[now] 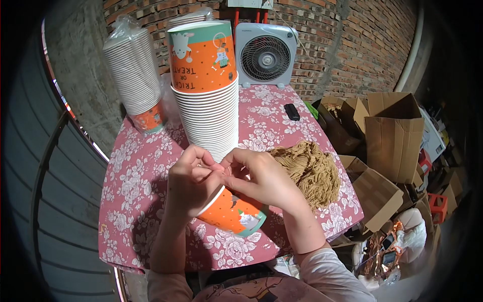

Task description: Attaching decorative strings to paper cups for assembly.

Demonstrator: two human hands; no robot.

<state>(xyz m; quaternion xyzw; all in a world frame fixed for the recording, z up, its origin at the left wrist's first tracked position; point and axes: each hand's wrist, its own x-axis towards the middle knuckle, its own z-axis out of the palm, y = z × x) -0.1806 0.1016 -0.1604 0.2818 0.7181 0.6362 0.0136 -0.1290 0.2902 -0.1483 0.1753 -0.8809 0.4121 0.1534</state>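
Note:
An orange and green paper cup (pixel 229 214) lies tilted under my hands, its white rim toward the upper left and its green end toward the lower right. My left hand (pixel 193 178) is closed by the rim, fingertips pinched together. Right against them, the fingers of my right hand (pixel 259 173) are also pinched, above the cup's side. Whatever is between the fingertips is too small or hidden to make out. Just behind my hands rises a tall stack of nested, upside-down paper cups (pixel 204 60). A loose bundle of tan cords (pixel 309 173) lies beside my right wrist.
A plastic-wrapped cup stack (pixel 133 75) leans at the back left of the flowered tablecloth (pixel 128 221). At the back stands a grey box fan (pixel 266 55); a small black object (pixel 292 111) lies in front. Open cardboard boxes (pixel 395 136) crowd the right side, beyond the table edge.

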